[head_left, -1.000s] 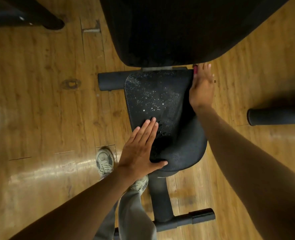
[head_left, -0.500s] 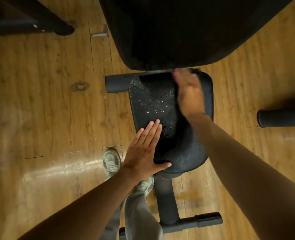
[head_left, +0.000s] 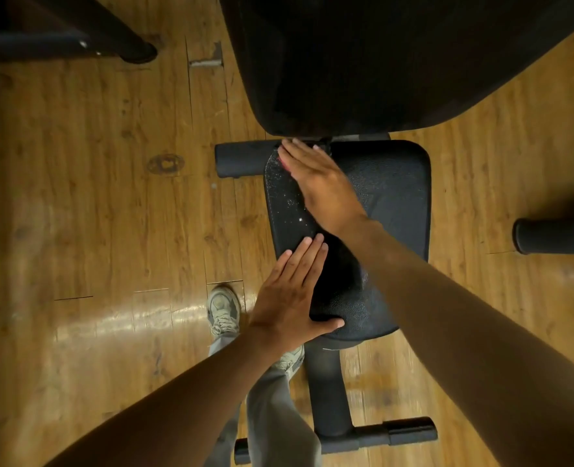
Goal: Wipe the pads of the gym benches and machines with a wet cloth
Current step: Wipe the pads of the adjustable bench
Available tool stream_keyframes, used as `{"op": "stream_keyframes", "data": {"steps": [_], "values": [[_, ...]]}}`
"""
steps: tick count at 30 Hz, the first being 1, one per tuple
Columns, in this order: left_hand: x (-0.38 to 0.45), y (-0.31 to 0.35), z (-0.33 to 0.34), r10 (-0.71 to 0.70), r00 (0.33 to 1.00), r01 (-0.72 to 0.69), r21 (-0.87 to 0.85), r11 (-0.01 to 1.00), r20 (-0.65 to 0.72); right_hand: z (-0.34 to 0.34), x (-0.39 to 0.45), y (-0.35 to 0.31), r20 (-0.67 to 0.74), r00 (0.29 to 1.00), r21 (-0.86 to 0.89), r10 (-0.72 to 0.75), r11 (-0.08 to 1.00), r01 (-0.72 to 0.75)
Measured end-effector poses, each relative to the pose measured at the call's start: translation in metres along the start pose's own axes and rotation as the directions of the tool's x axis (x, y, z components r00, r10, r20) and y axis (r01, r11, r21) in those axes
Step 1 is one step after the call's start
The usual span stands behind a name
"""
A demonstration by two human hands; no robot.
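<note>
The right hand point(head_left: 322, 187) presses a barely visible pink cloth point(head_left: 284, 163), flat-fingered, onto the far-left of the slick, firm black textured seat pad point(head_left: 393, 197), while the open-fingered left hand point(head_left: 289, 298) steadies its near edge.

Back pad point(head_left: 380, 62) is overhanging the seat pad's point(head_left: 397, 197) far edge, blocking reach there. Left hand point(head_left: 292, 291) and right hand point(head_left: 322, 183) are occupying the seat's left half; right half is lying open. Foam roller point(head_left: 242, 160) is sticking out left.
</note>
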State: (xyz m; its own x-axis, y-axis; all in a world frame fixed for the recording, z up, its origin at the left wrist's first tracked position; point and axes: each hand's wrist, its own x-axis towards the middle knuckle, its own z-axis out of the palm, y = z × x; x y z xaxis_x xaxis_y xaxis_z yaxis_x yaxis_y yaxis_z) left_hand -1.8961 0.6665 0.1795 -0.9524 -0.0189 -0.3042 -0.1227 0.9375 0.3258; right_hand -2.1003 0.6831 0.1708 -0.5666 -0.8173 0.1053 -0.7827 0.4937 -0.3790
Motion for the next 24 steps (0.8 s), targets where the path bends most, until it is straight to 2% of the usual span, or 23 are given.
{"op": "stream_keyframes", "data": {"steps": [2,4,7,8,10,12,13,16,20,24], "values": [[0.000,0.000,0.000,-0.004,1.000,0.004,0.009,1.000,-0.014,-0.018,-0.010,0.025,-0.007,0.999,-0.041,0.045,0.998,-0.045],[-0.001,0.001,0.001,0.001,1.000,-0.001,0.014,1.000,-0.013,-0.030,-0.020,0.038,-0.051,0.983,-0.039,0.174,0.984,-0.176],[0.000,0.000,0.002,-0.003,1.000,0.004,0.043,0.999,-0.024,-0.023,-0.009,0.014,-0.113,0.943,0.014,0.314,0.949,-0.314],[0.000,0.001,0.002,-0.001,1.000,0.002,0.049,0.999,-0.022,-0.016,-0.001,0.003,-0.110,0.952,0.023,0.287,0.958,-0.286],[-0.002,0.000,0.006,-0.004,1.000,0.006,0.062,0.998,-0.028,0.004,0.013,-0.019,-0.030,0.996,0.039,0.084,0.996,-0.083],[-0.007,0.003,0.011,-0.014,0.999,0.016,0.062,0.998,-0.041,0.015,0.021,-0.028,0.076,0.987,0.041,-0.141,0.989,0.139],[-0.009,0.004,0.012,-0.015,0.999,0.018,0.055,0.998,-0.050,0.015,0.023,-0.024,0.113,0.974,0.044,-0.197,0.980,0.193],[-0.015,0.006,0.012,-0.027,0.998,0.029,0.037,0.999,-0.056,0.003,0.010,-0.006,0.162,0.961,0.033,-0.222,0.975,0.219],[-0.031,0.005,0.014,-0.073,0.996,0.073,0.007,0.997,-0.058,-0.010,-0.056,-0.009,0.111,0.975,0.035,-0.193,0.981,0.190],[-0.040,0.002,0.018,-0.075,0.995,0.077,0.015,0.997,-0.071,-0.009,-0.051,-0.003,0.187,0.912,0.050,-0.366,0.930,0.364]]}}
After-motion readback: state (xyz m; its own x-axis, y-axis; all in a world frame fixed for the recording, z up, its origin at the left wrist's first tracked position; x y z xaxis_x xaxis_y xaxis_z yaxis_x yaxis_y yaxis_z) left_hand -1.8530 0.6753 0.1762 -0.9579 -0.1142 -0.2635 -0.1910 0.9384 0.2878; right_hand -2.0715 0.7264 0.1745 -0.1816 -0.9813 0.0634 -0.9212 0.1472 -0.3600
